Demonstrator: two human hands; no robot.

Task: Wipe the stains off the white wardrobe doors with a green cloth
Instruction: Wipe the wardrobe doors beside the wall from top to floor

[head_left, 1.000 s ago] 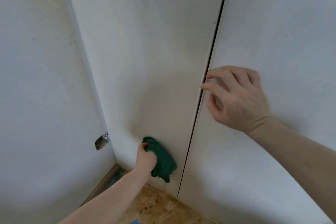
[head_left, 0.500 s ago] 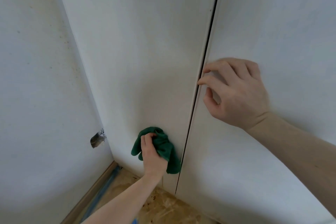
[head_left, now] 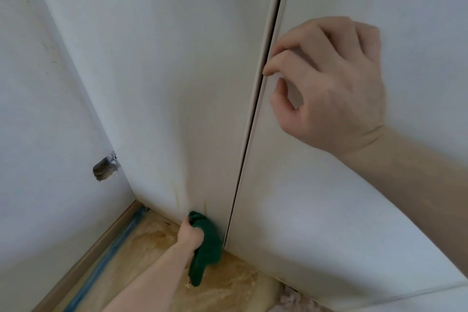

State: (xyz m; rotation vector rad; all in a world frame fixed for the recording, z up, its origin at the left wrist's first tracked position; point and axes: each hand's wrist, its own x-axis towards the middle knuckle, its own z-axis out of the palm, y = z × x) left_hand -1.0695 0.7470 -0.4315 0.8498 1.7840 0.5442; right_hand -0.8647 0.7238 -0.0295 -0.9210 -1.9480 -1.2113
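Note:
Two white wardrobe doors fill the view, the left door (head_left: 177, 71) and the right door (head_left: 379, 223), split by a dark vertical gap. My left hand (head_left: 190, 235) grips a bunched green cloth (head_left: 206, 248) against the bottom edge of the left door, close to the gap. Faint yellowish streaks mark the door just above the cloth. My right hand (head_left: 326, 83) rests on the right door by the gap, its fingers bent with the tips at the door's edge, holding nothing.
A white side wall (head_left: 38, 109) stands on the left with a chipped hole (head_left: 105, 167) low down. A wooden skirting board with blue tape (head_left: 111, 248) runs along it. The floor (head_left: 233, 281) is bare chipboard.
My left hand has slid the green cloth down the left door to its bottom edge. The view has moved closer and lower; my right hand stays at the gap.

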